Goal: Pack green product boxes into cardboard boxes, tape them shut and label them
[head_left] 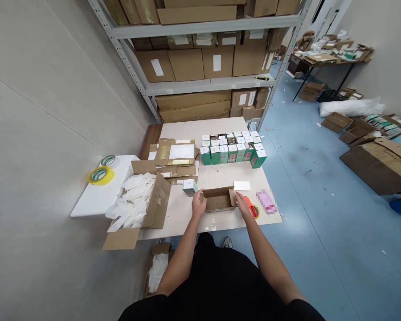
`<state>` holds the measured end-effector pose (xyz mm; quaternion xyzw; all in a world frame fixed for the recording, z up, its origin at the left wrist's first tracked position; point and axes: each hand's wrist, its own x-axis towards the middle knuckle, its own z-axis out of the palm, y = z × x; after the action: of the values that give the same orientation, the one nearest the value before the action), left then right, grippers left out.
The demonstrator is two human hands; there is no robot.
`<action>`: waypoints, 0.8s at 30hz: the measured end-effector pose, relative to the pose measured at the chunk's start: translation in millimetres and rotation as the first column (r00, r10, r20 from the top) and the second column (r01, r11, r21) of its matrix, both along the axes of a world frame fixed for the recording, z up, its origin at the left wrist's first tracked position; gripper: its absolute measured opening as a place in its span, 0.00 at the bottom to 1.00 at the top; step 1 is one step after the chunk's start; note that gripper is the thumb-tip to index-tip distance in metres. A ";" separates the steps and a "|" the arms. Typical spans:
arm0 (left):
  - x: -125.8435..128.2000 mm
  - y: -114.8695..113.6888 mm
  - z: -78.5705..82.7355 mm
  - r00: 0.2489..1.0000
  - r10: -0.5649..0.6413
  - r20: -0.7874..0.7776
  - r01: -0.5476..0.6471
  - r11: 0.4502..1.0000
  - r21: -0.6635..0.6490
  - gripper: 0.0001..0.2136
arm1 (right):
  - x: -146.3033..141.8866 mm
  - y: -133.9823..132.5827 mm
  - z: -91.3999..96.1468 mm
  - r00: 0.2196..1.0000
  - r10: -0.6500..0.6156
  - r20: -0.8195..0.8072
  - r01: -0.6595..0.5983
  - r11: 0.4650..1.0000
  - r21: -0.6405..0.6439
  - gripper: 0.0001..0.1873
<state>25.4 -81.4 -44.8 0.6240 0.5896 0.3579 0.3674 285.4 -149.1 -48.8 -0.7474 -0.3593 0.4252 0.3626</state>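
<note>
An open cardboard box, with nothing visible inside, rests on the table in front of me. My left hand grips its left end, fingers around the edge. At the opposite end, my right hand holds the wall beside a raised flap. Just left of the box stands a small green and white carton. A white card lies behind the right end. Close to my right hand is an orange tape dispenser, partly covered by that hand.
Rows of green and white cartons stand at the table's back. Flattened cardboard is stacked left of them. A large box of white paper sits at left, near tape rolls. A shelf rack rises behind.
</note>
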 end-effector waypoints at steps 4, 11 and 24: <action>0.8 8.9 4.3 0.931 -0.289 -0.224 0.285 0.957 -0.050 0.18 | -7.4 9.1 0.1 0.995 0.101 0.011 -0.099 0.991 -0.094 0.32; -14.1 -1.2 -25.5 0.791 -0.490 -0.367 0.398 0.867 -0.300 0.41 | -26.0 13.1 2.2 0.907 0.261 0.331 -0.195 0.956 -0.217 0.40; 0.3 -25.3 -57.8 0.802 -0.442 -0.403 0.422 0.895 -0.141 0.08 | 19.9 -0.6 -28.8 0.986 -0.079 0.144 0.096 0.989 -0.113 0.35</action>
<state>25.6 -106.8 -102.6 0.7959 0.5053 0.1072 0.3158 305.2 -149.8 -77.6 -0.8108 -0.3244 0.3763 0.3095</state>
